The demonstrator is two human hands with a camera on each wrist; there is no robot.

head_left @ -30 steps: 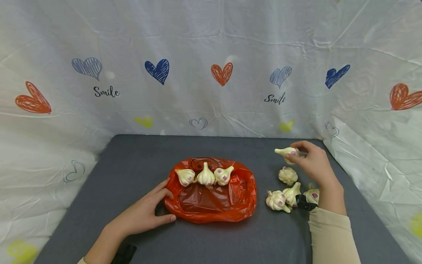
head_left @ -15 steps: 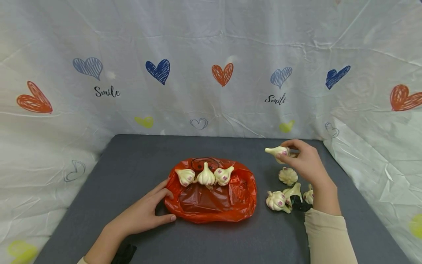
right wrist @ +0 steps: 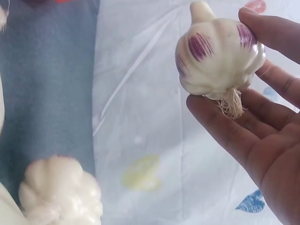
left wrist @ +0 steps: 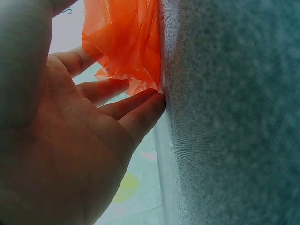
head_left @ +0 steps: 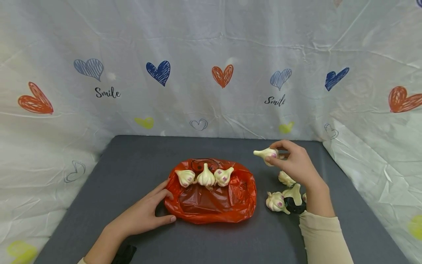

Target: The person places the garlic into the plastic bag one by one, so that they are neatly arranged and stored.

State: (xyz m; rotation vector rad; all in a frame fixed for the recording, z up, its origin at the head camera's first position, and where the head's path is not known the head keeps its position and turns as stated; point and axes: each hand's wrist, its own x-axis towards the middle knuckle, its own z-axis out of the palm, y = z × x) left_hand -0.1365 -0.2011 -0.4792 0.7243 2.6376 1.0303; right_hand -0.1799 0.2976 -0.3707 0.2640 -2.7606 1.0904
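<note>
My right hand (head_left: 296, 163) pinches a white garlic bulb (head_left: 265, 154) with purple streaks above the far right of the table. In the right wrist view, thumb and fingertips grip the sides of that bulb, with its dry roots hanging down. My left hand (head_left: 145, 211) rests at the left side of a red plastic bag (head_left: 211, 217), fingers spread and touching its rolled edge. Inside the open bag, three bulbs sit in a row along the back: a left bulb (head_left: 185, 178), a middle bulb (head_left: 206, 176) and a right bulb (head_left: 222, 177).
Several more bulbs lie on the dark grey table (head_left: 138, 157) right of the bag, among them a front bulb (head_left: 276, 202) and a back bulb (head_left: 286, 178). The right wrist strap (head_left: 294, 206) and forearm partly cover this group. A white curtain (head_left: 188, 40) with printed hearts hangs behind.
My right hand has carried its garlic bulb leftward toward the bag, the forearm following over the loose bulbs. My left hand, the bag and its three bulbs have stayed in place.
</note>
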